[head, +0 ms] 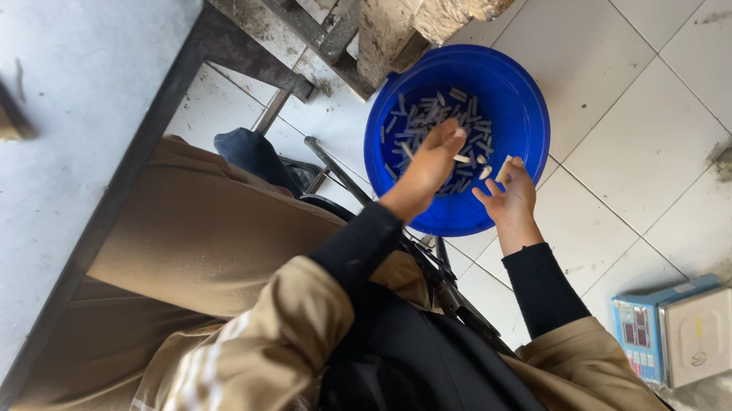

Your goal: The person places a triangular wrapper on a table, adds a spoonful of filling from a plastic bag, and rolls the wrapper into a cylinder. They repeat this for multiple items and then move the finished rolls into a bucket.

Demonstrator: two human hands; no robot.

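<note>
Small workshop, grimy tiled floor (632, 130), metal workbench (59, 165), weighing scale (674, 335), blue tub (516, 95) of cut pieces

The scene is viewed from a single head-worn camera, aimed steeply down past the wearer's lap at a blue plastic basin (512, 95) on the tiled floor (649, 120). Both hands are caught at close range; a table edge (119, 187) fills the left.
</note>
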